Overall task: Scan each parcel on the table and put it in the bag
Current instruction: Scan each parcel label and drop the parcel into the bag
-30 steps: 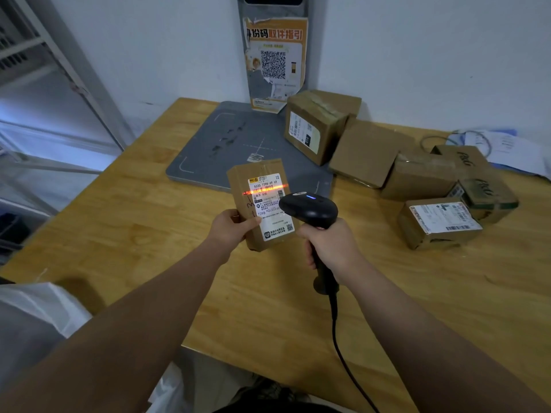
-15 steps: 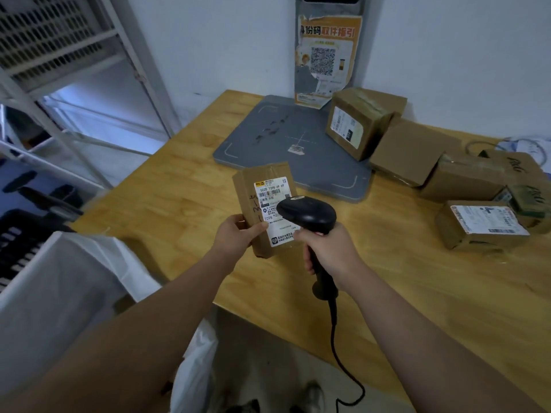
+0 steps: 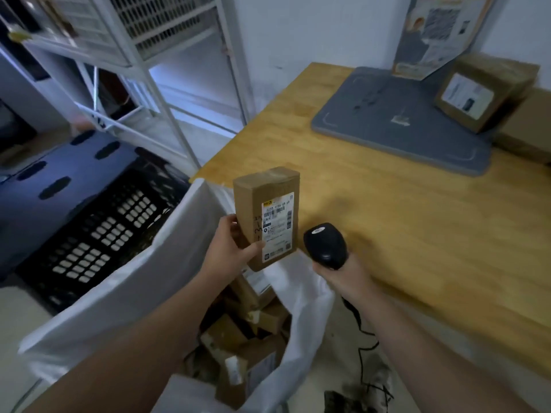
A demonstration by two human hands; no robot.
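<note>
White wall [image 3: 313, 31], wire shelving [image 3: 155, 34] on L, black plastic crate [image 3: 98, 231] nearby.

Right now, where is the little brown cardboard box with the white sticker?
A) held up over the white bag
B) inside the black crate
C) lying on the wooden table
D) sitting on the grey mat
A: the left hand grips the small brown cardboard parcel upright above the open white bag.
</note>
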